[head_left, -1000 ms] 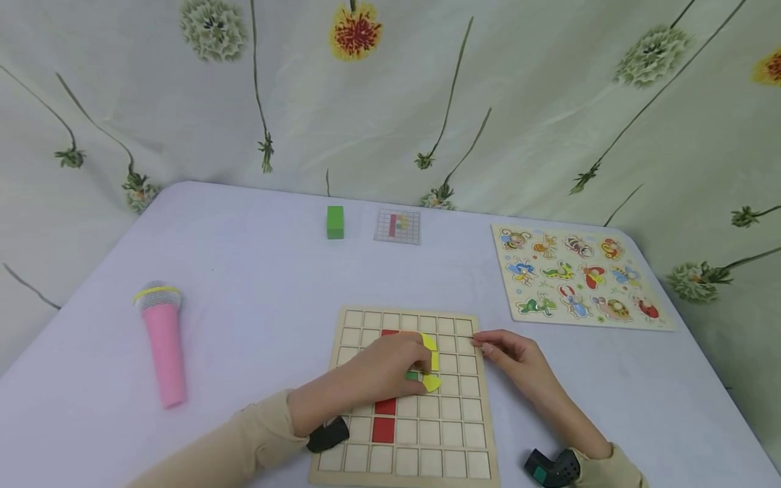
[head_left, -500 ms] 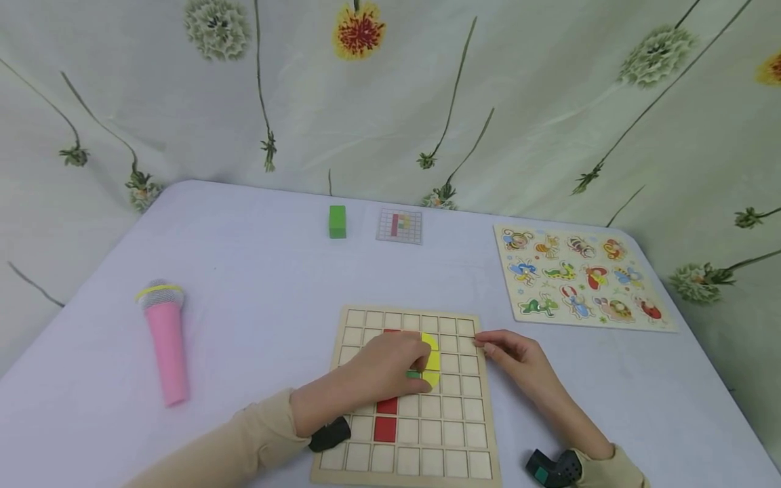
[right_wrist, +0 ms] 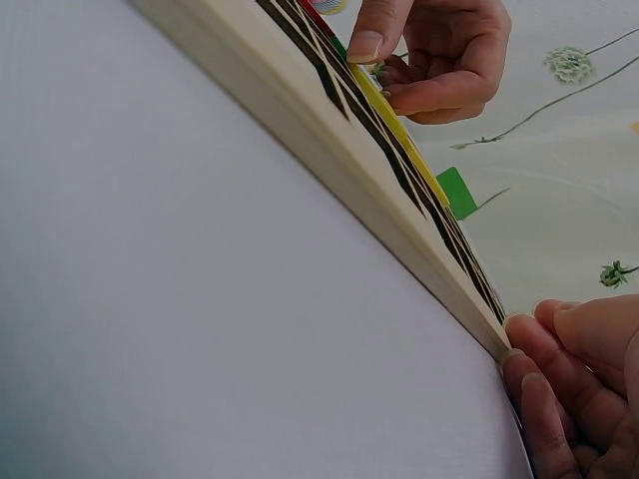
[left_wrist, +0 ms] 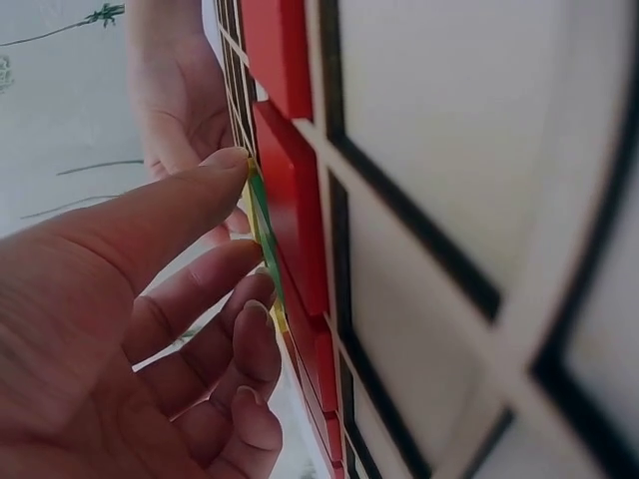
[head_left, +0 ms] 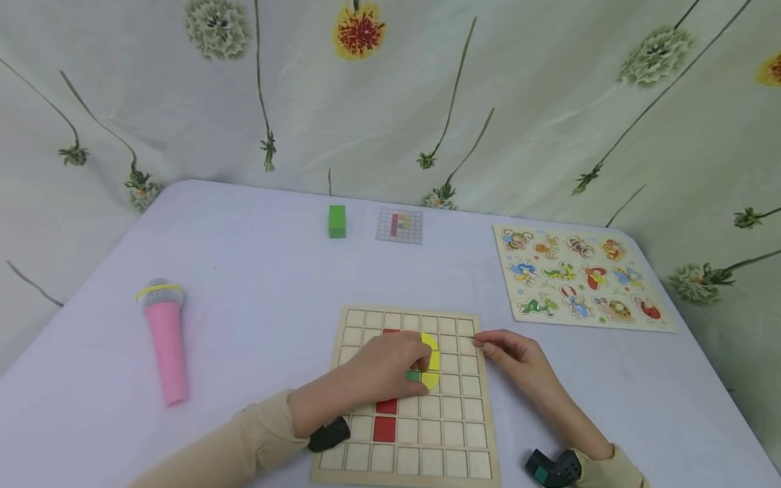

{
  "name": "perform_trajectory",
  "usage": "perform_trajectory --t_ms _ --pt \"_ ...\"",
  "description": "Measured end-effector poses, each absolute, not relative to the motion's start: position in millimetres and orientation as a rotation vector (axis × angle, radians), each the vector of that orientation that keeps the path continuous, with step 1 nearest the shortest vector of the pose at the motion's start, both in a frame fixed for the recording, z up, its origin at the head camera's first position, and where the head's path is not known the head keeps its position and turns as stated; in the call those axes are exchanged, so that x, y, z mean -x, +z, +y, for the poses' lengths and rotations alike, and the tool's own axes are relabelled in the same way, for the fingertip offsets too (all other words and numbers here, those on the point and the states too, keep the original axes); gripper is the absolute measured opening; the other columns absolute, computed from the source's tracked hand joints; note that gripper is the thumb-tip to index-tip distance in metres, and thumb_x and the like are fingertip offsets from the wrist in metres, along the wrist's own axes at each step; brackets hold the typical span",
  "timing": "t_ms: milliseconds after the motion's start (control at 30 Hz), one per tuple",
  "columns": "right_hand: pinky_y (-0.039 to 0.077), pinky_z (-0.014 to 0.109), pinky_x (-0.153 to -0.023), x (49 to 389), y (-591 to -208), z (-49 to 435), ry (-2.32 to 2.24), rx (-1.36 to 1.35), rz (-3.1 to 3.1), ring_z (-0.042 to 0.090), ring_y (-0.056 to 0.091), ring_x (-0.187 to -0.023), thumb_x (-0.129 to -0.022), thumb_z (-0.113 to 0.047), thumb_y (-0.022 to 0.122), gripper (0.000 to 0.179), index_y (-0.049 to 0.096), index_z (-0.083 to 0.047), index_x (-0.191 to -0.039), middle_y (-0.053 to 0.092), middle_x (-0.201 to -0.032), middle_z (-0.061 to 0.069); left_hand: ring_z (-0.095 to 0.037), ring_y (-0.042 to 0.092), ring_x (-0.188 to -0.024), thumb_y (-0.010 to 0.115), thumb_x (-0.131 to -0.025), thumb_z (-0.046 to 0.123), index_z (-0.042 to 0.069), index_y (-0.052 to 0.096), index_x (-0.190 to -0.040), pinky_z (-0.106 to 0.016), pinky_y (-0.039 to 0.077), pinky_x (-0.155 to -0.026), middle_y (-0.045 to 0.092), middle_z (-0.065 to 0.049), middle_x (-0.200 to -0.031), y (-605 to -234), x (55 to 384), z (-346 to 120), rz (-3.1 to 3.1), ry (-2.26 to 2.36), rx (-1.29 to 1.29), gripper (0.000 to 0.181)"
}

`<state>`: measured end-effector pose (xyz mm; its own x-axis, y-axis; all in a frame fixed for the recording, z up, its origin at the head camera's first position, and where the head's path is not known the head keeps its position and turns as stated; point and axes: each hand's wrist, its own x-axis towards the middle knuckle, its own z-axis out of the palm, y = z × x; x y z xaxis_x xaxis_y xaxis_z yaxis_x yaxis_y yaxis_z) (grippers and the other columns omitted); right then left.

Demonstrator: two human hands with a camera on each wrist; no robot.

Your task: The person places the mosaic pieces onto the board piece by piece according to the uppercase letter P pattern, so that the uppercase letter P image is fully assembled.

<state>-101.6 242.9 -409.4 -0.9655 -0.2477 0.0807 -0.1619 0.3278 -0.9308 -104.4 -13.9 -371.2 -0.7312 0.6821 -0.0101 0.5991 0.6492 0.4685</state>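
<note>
A wooden grid board [head_left: 491, 440] lies in front of me, with a column of red tiles [head_left: 385, 429] set in its cells. Beside them are yellow tiles [head_left: 434, 360], the end ones rounded, and a green tile [head_left: 413, 375]. My left hand [head_left: 390, 366] reaches over the board and hides part of this pattern. Its thumb and curled fingers pinch at the yellow tiles, the thumb at the lower rounded one, which sits flat in its cell. At the right edge, my right hand [head_left: 518, 356] holds the board's rim between thumb and fingers, also seen up close in the right wrist view.
Behind the board stand a green block [head_left: 337, 222] and a small card [head_left: 399, 226] with a grid pattern. A pink toy microphone [head_left: 166, 346] lies to the left. At the back right is an insect puzzle board [head_left: 579, 278]. A floral cloth hangs behind the table.
The lower rounded yellow tile has turned from askew to lined up with the tile above it, under my left thumb. My right hand keeps its place at the board's edge.
</note>
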Motion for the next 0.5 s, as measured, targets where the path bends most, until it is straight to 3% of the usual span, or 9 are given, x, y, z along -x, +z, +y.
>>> perform_trajectory --t_ms 267,500 --pt "0.047 0.023 -0.079 101.7 -408.9 242.9 -1.739 0.378 2.497 0.013 0.059 -0.098 -0.094 -0.012 0.057 0.021 0.065 0.001 -0.109 0.067 -0.104 0.009 -0.006 0.046 -0.064 0.081 -0.073 0.026 0.02 0.055 -0.071 -0.021 0.04 -0.056 0.047 0.011 -0.071 -370.1 104.4 -15.9 2.69 0.693 -1.038 0.027" --pt "0.047 0.023 -0.078 101.2 -408.6 242.3 -1.747 0.386 2.485 0.013 0.059 -0.098 -0.094 -0.011 0.057 0.022 0.065 0.002 -0.109 0.066 -0.104 0.01 -0.004 0.046 -0.066 0.081 -0.073 0.024 0.02 0.062 -0.082 -0.02 0.04 -0.058 0.047 0.011 -0.075 -367.1 103.6 -18.0 2.664 0.691 -1.049 0.021"
